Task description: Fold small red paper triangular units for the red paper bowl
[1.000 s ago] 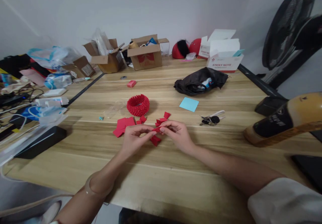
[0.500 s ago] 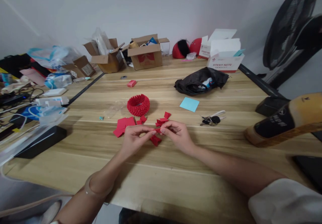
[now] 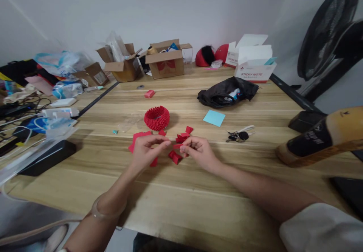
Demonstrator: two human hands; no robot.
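Observation:
My left hand [image 3: 146, 150] and my right hand [image 3: 196, 152] hover just above the wooden table [image 3: 181, 191], a small gap between them. My right hand pinches a small folded red paper piece [image 3: 178, 145] at its fingertips. My left hand's fingers are curled, with a bit of red paper [image 3: 154, 162] showing under the palm; whether it holds that piece is unclear. Folded red pieces [image 3: 174, 156] lie between the hands, more [image 3: 183, 134] just beyond. A stack of flat red squares [image 3: 137, 138] lies behind my left hand. A red ring of folded paper units [image 3: 156, 118] stands farther back.
A blue sticky note [image 3: 213, 118], keys [image 3: 238, 134] and a black bag [image 3: 227, 91] lie to the right. Cardboard boxes [image 3: 165, 58] and a sticky-note box [image 3: 253, 65] line the back. Cables and clutter [image 3: 42, 112] fill the left; a fan [image 3: 326, 36] stands at right.
My hands have drawn apart: the left hand lifted and moved left, away from the red piece that both held. The right hand keeps the piece.

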